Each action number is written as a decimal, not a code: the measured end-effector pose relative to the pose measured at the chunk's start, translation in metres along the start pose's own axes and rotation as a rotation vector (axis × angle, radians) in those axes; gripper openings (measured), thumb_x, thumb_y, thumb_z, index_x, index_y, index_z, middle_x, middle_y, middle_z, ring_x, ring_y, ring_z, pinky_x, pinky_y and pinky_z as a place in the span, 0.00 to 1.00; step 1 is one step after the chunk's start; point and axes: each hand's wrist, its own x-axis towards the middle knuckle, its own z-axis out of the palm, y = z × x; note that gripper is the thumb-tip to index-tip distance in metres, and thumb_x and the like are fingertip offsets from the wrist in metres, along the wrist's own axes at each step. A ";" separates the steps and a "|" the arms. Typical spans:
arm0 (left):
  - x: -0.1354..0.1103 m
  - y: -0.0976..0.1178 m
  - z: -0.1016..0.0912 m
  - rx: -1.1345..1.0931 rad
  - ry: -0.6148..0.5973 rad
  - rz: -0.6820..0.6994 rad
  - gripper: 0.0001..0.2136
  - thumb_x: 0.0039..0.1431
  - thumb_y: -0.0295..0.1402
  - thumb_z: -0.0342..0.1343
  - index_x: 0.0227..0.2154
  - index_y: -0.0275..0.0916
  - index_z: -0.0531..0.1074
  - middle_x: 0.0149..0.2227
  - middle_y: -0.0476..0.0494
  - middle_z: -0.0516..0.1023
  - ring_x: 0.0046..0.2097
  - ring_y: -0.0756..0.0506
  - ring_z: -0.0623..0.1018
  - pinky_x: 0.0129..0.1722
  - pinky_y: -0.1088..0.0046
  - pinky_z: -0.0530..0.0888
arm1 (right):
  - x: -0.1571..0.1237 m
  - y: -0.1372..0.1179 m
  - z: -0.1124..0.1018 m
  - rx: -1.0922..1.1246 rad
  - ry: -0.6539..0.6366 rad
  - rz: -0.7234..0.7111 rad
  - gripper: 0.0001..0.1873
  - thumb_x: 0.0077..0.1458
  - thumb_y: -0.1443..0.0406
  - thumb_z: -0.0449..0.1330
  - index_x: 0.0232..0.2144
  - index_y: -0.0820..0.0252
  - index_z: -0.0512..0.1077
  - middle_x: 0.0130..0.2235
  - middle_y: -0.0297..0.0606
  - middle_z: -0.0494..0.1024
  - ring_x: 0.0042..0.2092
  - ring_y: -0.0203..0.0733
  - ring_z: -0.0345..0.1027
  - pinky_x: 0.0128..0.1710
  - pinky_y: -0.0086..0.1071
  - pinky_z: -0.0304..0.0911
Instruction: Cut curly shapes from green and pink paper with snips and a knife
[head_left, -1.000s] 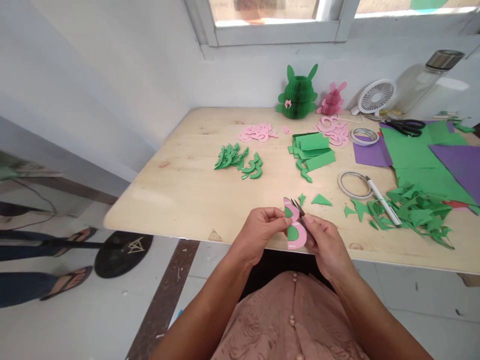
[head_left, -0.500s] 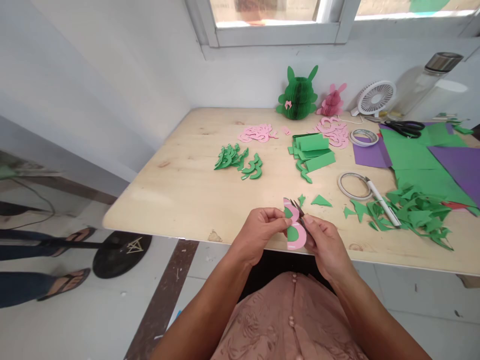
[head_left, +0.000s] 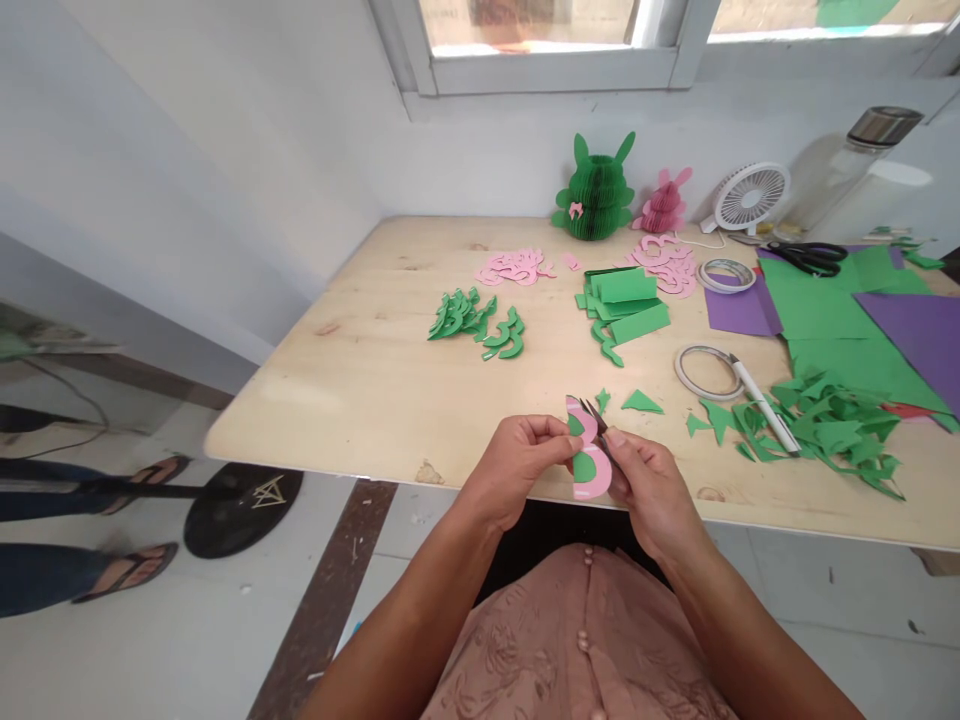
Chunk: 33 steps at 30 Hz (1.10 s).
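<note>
My left hand point(head_left: 521, 465) pinches a curved pink and green paper cut-out point(head_left: 589, 465) at the near edge of the wooden table point(head_left: 360, 380). My right hand point(head_left: 649, 485) is closed on small dark scissors point(head_left: 594, 415), whose blades rest against the right side of the paper's upper part. Two small green paper triangles point(head_left: 637, 402) lie just beyond the hands.
Piles of green cut shapes point(head_left: 476, 322), pink cut shapes point(head_left: 516, 266), folded green strips point(head_left: 622, 300) and green scraps point(head_left: 825, 425) lie on the table. Tape rolls point(head_left: 701, 368), a white pen point(head_left: 765, 405), black scissors point(head_left: 810, 255), paper rabbits point(head_left: 596, 190), a fan point(head_left: 750, 197) and a bottle point(head_left: 847, 165) stand farther back. Another person's sandalled feet point(head_left: 127, 560) are at the left.
</note>
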 end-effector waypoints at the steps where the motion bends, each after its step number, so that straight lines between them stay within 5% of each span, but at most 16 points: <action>1: 0.000 0.000 0.000 -0.003 -0.001 0.000 0.13 0.38 0.37 0.69 0.17 0.35 0.71 0.22 0.49 0.73 0.27 0.51 0.70 0.33 0.74 0.65 | 0.000 0.000 0.000 0.005 -0.001 0.001 0.26 0.52 0.48 0.61 0.17 0.58 0.58 0.19 0.24 0.46 0.22 0.30 0.34 0.20 0.29 0.32; 12: 0.000 0.002 -0.001 -0.011 -0.016 -0.015 0.12 0.39 0.36 0.69 0.17 0.35 0.72 0.22 0.49 0.73 0.27 0.51 0.70 0.33 0.74 0.65 | 0.002 0.002 0.000 0.011 0.030 0.002 0.26 0.50 0.47 0.62 0.17 0.59 0.60 0.18 0.24 0.48 0.21 0.29 0.35 0.19 0.29 0.32; 20: 0.001 0.000 -0.002 0.000 -0.014 -0.033 0.13 0.39 0.36 0.68 0.16 0.36 0.70 0.20 0.50 0.72 0.26 0.51 0.70 0.33 0.74 0.64 | 0.003 -0.005 -0.002 -0.008 0.088 -0.045 0.22 0.51 0.47 0.61 0.27 0.62 0.74 0.17 0.24 0.51 0.20 0.30 0.38 0.18 0.28 0.35; 27: 0.000 -0.003 0.000 0.054 -0.023 -0.024 0.12 0.39 0.37 0.67 0.16 0.36 0.71 0.21 0.48 0.72 0.27 0.50 0.69 0.32 0.73 0.66 | 0.003 -0.010 0.001 0.011 0.117 0.008 0.17 0.40 0.55 0.70 0.27 0.61 0.74 0.21 0.28 0.65 0.22 0.31 0.53 0.22 0.27 0.50; 33: -0.002 -0.005 0.002 0.072 -0.039 -0.008 0.11 0.40 0.37 0.66 0.18 0.36 0.72 0.22 0.49 0.73 0.28 0.51 0.70 0.34 0.74 0.66 | 0.005 -0.008 0.002 -0.011 0.146 0.011 0.16 0.40 0.57 0.70 0.21 0.61 0.70 0.20 0.27 0.63 0.22 0.31 0.51 0.22 0.27 0.47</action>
